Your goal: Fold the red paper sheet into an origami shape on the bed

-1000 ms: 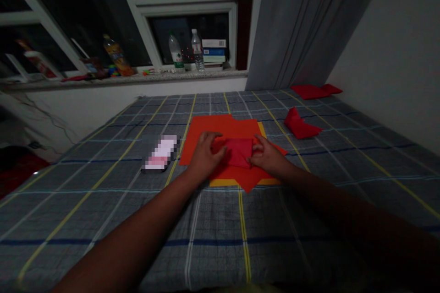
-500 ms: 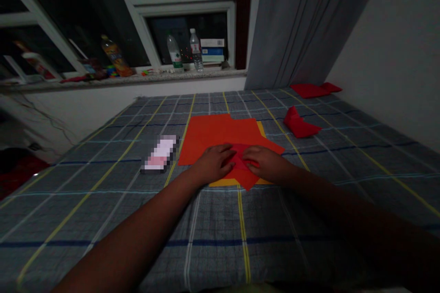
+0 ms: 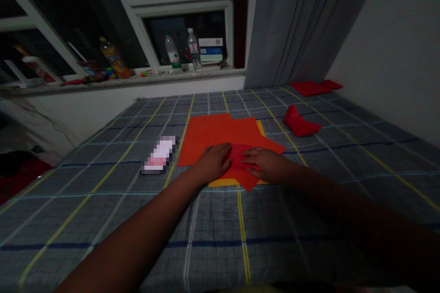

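Observation:
A folded pinkish-red paper [image 3: 239,156] lies on top of several overlapping orange sheets [image 3: 213,135]. My left hand [image 3: 213,163] rests flat across its left part, fingers stretched out. On its right part lies my right hand [image 3: 264,163], fingers spread and lying on the paper. The paper between the hands looks flat; its outer sides are hidden under the fingers. Yellow paper [image 3: 223,182] shows beneath the orange sheets at the near edge.
A phone [image 3: 160,154] with a blurred screen lies left of the sheets. A folded red paper shape [image 3: 299,123] stands to the right, with flat red paper [image 3: 311,88] farther back. The plaid cloth [image 3: 137,219] covers the surface. Bottles [image 3: 195,52] and boxes [image 3: 211,50] stand on the windowsill.
My fingers have flattened out on the pinkish-red paper; half a second ago they were more bent over it. The paper between my hands now looks smoother.

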### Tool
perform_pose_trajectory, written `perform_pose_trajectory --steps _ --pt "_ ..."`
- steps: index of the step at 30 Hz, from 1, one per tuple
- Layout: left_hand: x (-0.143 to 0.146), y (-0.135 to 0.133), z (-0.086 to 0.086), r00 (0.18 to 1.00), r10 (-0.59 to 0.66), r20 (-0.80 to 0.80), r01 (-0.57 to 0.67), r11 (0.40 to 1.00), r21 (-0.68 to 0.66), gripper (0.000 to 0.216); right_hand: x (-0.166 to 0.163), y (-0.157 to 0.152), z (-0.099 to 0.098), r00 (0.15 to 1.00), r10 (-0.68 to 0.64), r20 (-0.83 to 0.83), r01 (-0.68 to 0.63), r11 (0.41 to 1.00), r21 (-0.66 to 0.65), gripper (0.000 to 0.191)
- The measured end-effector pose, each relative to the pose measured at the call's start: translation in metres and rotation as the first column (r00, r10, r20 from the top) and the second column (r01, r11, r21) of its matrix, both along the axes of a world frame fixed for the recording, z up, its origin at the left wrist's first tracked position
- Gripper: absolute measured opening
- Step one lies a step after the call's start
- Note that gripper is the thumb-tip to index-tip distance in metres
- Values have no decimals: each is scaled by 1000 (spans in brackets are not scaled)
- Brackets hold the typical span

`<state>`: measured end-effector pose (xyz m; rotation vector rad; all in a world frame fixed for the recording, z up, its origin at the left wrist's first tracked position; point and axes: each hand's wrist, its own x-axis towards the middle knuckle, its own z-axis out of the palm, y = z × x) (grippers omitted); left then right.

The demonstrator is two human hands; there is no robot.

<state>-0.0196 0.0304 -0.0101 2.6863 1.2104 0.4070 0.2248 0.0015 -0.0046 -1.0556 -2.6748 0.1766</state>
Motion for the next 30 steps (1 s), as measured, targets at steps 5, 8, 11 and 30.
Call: perform_pose_trajectory --steps 5,8,11,30 --pt "-1 -3 4 991 66 -118 -71 997 -37 57 -1 -2 0 1000 -2 13 3 999 -47 34" --pt "-2 -4 4 983 82 -163 -90 995 -46 63 1 -1 0 1000 10 11 -9 998 -67 35" --pt "-2 -6 3 974 93 -205 -111 991 -76 69 2 1 1 1000 29 4 -29 997 -69 35" --pt "-21 11 13 987 3 -158 -24 991 -134 46 -14 11 -8 972 -217 89 204 970 134 33"
